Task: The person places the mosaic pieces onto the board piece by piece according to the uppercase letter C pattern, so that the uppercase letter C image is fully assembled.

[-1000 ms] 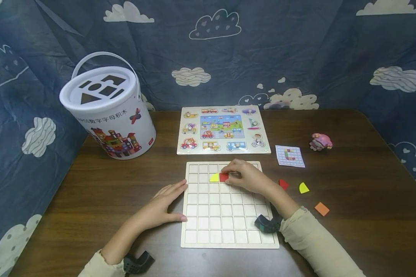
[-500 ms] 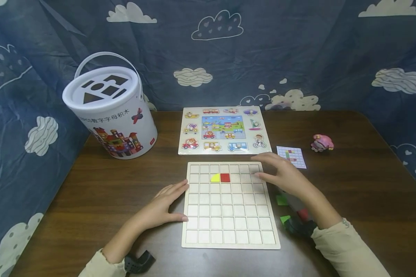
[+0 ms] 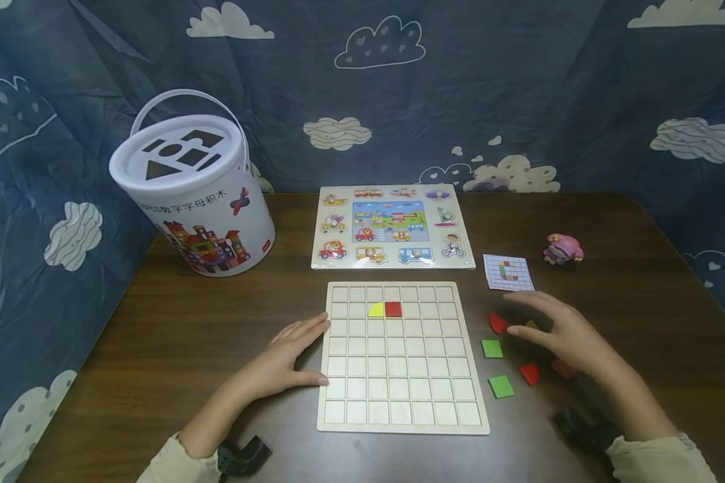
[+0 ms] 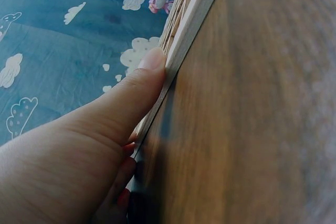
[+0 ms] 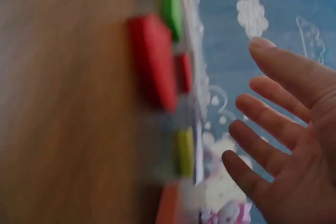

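Note:
A pale wooden grid board [image 3: 399, 369] lies in front of me, holding a yellow quarter-circle piece [image 3: 376, 310] beside a red square piece [image 3: 393, 309] near its top. My left hand [image 3: 278, 359] touches the board's left edge, thumb and fingertips along the rim. To the right of the board hovers my right hand [image 3: 570, 333], fingers spread with nothing in them. Around and below it lie a red quarter-circle piece [image 3: 497, 323], another red piece [image 3: 529, 373], green squares [image 3: 501, 386] and an orange square [image 3: 563, 368]. A yellow piece [image 5: 185, 152] is mostly hidden behind the hand in the head view.
Beyond the right hand sits a small card [image 3: 508, 272] printed with a coloured grid pattern, and a pink toy figure [image 3: 563, 249]. A vehicle peg puzzle [image 3: 393, 261] lies behind the board. At the back left stands a white lidded bucket [image 3: 217, 228].
My right hand has let go of the red square on the board and moved right, over the loose pieces. My left hand stays at the board's edge.

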{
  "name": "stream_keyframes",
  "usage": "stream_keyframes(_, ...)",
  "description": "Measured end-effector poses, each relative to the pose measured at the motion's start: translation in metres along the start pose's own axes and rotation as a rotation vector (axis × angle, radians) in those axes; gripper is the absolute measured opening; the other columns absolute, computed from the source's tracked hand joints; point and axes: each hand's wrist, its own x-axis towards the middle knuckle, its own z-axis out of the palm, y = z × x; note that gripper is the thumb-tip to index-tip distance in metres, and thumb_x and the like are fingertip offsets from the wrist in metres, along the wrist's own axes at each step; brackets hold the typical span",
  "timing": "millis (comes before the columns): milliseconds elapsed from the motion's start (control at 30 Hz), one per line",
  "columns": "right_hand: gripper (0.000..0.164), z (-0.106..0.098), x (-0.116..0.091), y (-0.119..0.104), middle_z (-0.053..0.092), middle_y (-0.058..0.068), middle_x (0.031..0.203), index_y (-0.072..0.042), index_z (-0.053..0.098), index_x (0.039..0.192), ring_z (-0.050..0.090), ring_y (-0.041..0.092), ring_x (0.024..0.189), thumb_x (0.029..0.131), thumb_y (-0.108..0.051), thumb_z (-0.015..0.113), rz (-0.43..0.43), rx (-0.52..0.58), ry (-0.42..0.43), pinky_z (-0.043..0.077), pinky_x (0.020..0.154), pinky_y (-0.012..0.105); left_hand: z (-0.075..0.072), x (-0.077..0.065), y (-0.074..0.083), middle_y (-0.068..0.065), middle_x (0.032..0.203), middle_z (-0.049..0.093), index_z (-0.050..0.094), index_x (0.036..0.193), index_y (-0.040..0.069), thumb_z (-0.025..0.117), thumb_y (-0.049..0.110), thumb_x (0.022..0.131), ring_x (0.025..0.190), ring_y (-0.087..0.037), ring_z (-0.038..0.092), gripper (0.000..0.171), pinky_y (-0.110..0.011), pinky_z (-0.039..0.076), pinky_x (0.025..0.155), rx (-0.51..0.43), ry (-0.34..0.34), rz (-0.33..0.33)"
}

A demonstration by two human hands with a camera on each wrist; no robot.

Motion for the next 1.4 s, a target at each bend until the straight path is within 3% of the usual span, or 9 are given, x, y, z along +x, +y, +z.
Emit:
stream_keyframes(267,0.044,-0.005,-0.017,0.022,0.051,0.017,0.119,-0.005,0.054,0.12,0.041,0.036,0.11,0.08,-0.014,0.069,0.026,-0.015,-0.064,0.033,0.085,0.057,-0.001,0.0,0.001,-0.001,0.147,0.021,0.028,0.142,0.013,0.063,0.055,0.073,0.131,-0.023,0.021,0.088,-0.047,0.014,0.105,-0.004,-0.002,-0.002)
stream_keyframes(500,0.036,-0.005,-0.022,0.031,0.057,0.007,0.109,-0.009,0.061,0.112,0.049,0.022,0.1,0.077,-0.006,0.07,-0.003,-0.13,-0.034,0.04,0.08,0.038,-0.001,0.0,0.002,-0.001,0.147,0.02,0.028,0.142,0.012,0.064,0.054,0.073,0.131,-0.024,0.021,0.088,-0.047,0.014,0.105,-0.007,-0.003,-0.002)
stream_keyframes(700,0.03,-0.005,-0.018,0.029,0.057,0.012,0.103,-0.002,0.062,0.107,0.052,0.032,0.096,0.079,-0.009,0.068,0.054,-0.117,-0.071,0.041,0.079,0.054,-0.001,-0.001,0.001,-0.001,0.147,0.02,0.028,0.142,0.013,0.062,0.056,0.073,0.131,-0.024,0.021,0.089,-0.047,0.014,0.105,-0.004,-0.002,-0.001)
stream_keyframes(800,0.028,-0.004,-0.016,0.026,0.057,0.013,0.102,-0.002,0.063,0.105,0.052,0.033,0.095,0.08,-0.015,0.068,0.083,-0.118,-0.073,0.042,0.078,0.054,-0.001,0.0,0.001,-0.002,0.147,0.02,0.028,0.142,0.012,0.062,0.056,0.073,0.131,-0.024,0.021,0.089,-0.047,0.014,0.105,-0.002,-0.004,0.001)
stream_keyframes(1100,0.029,0.001,-0.005,0.003,0.06,0.004,0.098,-0.009,0.064,0.104,0.053,0.022,0.09,0.077,-0.017,0.071,-0.038,-0.155,0.075,0.043,0.075,0.045,-0.001,0.0,0.001,-0.002,0.147,0.02,0.027,0.142,0.013,0.062,0.056,0.073,0.131,-0.024,0.021,0.089,-0.047,0.014,0.105,-0.005,-0.008,-0.004)
stream_keyframes(1400,0.033,0.011,0.031,-0.044,0.059,0.002,0.102,-0.008,0.064,0.108,0.05,0.019,0.094,0.076,-0.012,0.071,-0.161,-0.067,0.09,0.045,0.077,0.044,-0.001,0.0,0.002,-0.002,0.147,0.02,0.027,0.142,0.013,0.062,0.057,0.073,0.132,-0.023,0.02,0.089,-0.047,0.013,0.105,-0.006,-0.01,-0.01)
